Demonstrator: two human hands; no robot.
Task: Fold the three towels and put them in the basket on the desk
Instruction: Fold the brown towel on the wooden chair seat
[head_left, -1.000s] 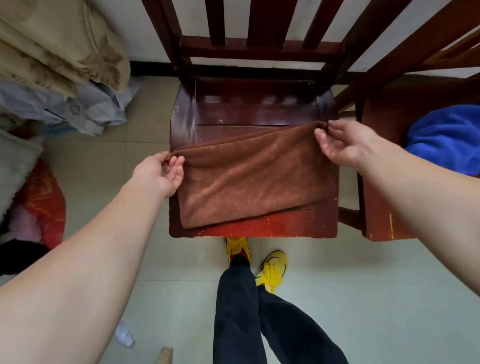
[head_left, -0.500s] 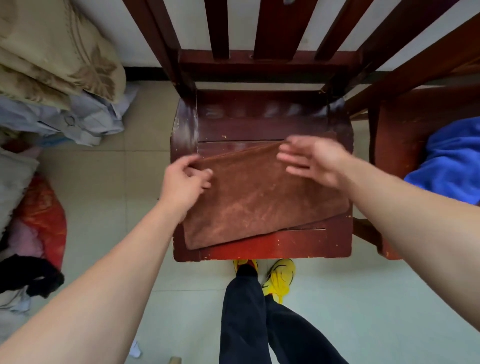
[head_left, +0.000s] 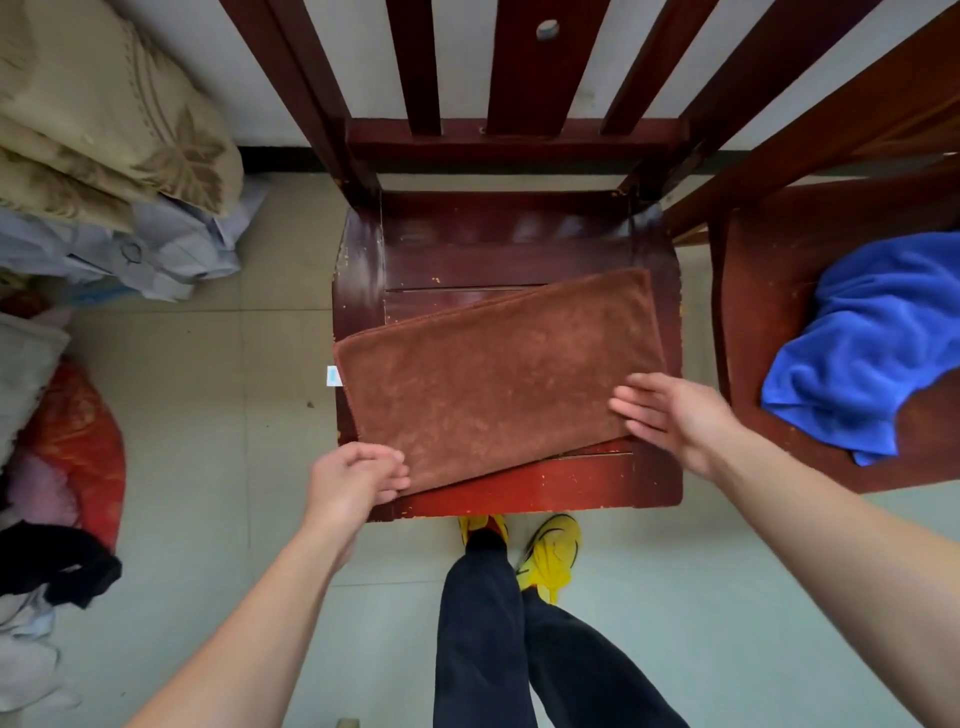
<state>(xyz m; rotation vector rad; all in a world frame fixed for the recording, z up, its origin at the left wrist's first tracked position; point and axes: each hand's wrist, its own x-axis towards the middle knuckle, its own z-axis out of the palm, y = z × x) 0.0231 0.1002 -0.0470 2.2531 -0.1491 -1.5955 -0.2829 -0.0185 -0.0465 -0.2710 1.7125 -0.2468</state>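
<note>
The left hand (head_left: 358, 480) is curling its fingers on the near corner of the brown towel (head_left: 498, 374) and seems to be pinching it. The right hand (head_left: 670, 415) is lying flat with straight fingers, pressing the other near corner. The towel is lying folded and a bit crooked on the chair seat (head_left: 545, 493). It is looking soft, light and floppy, so grabbing two corners is probably working best. Farther right, a blue towel (head_left: 872, 338) is sitting crumpled on another chair (head_left: 769, 270). No basket is showing.
</note>
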